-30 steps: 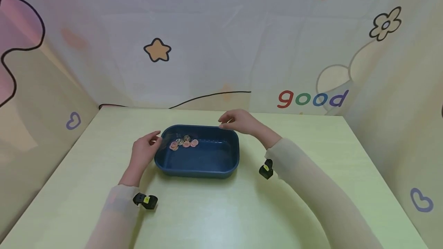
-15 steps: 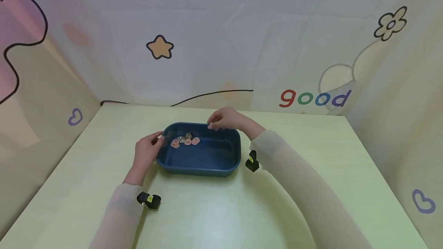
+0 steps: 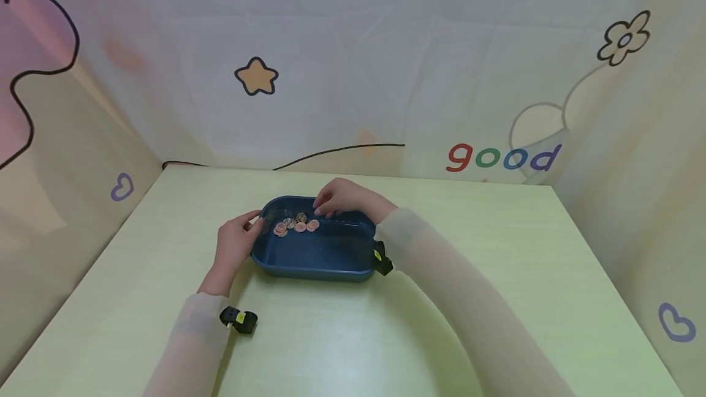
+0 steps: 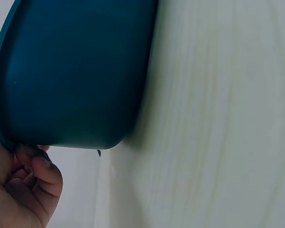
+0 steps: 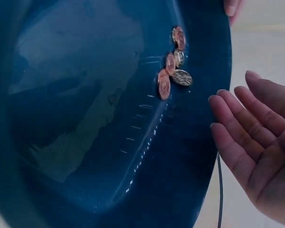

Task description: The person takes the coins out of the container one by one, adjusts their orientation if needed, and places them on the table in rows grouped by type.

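Note:
A dark blue rectangular basin (image 3: 320,256) with rounded corners stands on the table. Several copper and silvery coins (image 3: 300,226) lie together on its floor, towards the back left; in the right wrist view the coins (image 5: 170,66) partly overlap. My left hand (image 3: 234,247) grips the basin's left rim, and the left wrist view has its curled fingers (image 4: 47,178) against the rim. Above the far side of the basin, close to the coins, hovers my right hand (image 3: 344,196). Its fingers (image 5: 232,147) are loosely bent and hold nothing.
The pale table (image 3: 309,348) extends around the basin on all sides. A printed curtain (image 3: 331,78) rises behind the table's far edge and along both sides. Each sleeve cuff carries a small black camera, such as the left wrist camera (image 3: 239,320).
My right hand has moved left along the basin's far side and now hangs over it, nearer the coins. The left hand stays at the left rim. The view has shifted slightly.

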Demonstrator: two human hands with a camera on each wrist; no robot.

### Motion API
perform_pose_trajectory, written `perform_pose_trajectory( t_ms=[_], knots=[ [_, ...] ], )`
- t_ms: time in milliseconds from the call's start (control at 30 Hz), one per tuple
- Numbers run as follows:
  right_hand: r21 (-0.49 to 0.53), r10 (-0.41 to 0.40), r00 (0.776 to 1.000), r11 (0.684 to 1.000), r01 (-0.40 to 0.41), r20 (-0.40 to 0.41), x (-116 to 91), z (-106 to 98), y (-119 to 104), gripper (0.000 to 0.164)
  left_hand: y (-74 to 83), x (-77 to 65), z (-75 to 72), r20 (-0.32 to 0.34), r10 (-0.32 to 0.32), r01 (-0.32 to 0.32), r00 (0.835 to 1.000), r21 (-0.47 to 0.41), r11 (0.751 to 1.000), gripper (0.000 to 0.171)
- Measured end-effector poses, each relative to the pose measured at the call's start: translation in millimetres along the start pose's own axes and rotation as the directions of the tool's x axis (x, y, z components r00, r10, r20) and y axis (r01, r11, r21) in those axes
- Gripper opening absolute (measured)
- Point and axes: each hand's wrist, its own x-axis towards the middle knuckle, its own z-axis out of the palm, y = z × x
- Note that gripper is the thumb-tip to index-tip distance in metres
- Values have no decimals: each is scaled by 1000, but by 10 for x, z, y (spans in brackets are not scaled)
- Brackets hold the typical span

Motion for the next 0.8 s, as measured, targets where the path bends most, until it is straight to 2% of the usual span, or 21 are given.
perform_pose_trajectory(
  t_ms=[233,400,500,667,800],
  knots=[
    [-18,40,999,999,-39,37,93,60,-31,35,-15,20,8,-3,-5,5,1000,-9,1000,39],
    [-23,108,989,994,-106,103,144,91,-60,37,-18,23,-2,2,-10,10,1000,-19,1000,39],
    [-69,151,976,988,-141,160,172,107,-76,39,-14,19,0,0,-12,12,1000,-21,1000,39],
    [-79,238,941,971,-225,242,239,120,-81,42,-18,10,11,-6,-12,12,1000,-16,1000,38],
    [-90,286,921,958,-272,263,341,159,-42,45,-25,12,18,-14,-13,13,1000,-21,1000,38]
  ],
)
